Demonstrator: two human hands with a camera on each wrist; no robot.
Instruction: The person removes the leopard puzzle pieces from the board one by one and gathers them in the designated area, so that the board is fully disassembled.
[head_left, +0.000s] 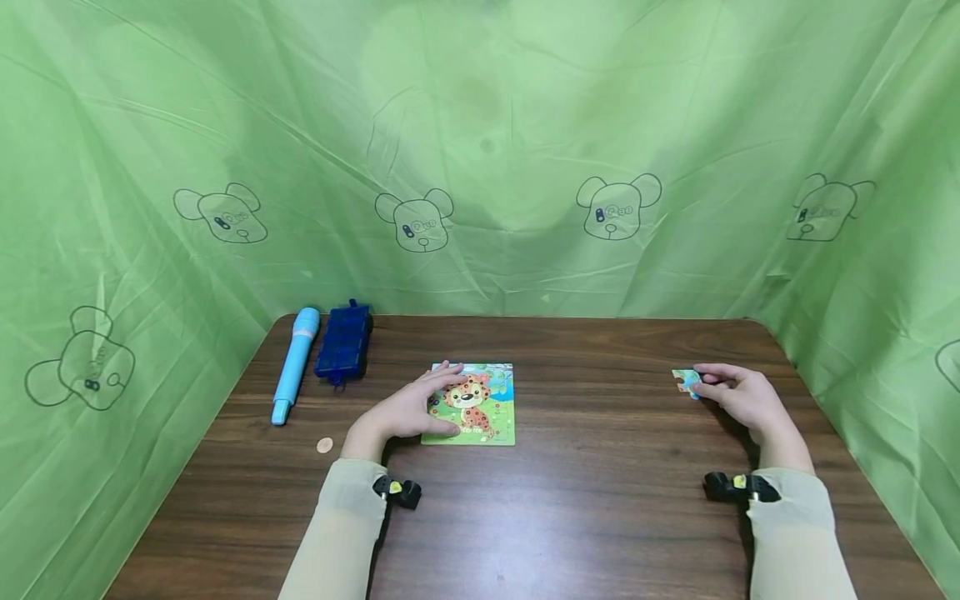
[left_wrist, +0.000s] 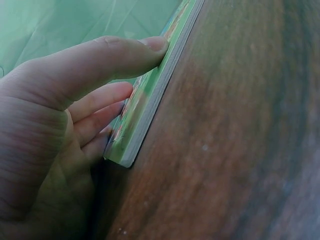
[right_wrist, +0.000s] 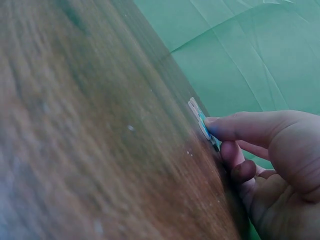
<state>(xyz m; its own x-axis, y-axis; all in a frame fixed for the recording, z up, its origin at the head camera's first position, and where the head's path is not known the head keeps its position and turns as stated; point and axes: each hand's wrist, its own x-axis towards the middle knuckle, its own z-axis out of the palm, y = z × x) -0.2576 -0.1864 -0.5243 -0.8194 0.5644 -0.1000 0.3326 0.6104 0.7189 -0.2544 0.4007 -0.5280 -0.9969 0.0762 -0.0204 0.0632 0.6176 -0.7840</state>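
The head view looks forward and down across the desk (head_left: 585,500); tilted wrist views skim it closely, the left sharing the leopard board (head_left: 487,408) with head, the right the jigsaw piece (head_left: 686,381).

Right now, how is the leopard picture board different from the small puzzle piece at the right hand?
The picture board is much larger than the puzzle piece. The picture board has straight edges, while the puzzle piece has a notched, irregular outline. The left hand lies over one side of the picture board; the right hand pinches the puzzle piece. Both carry colourful print that includes blue.
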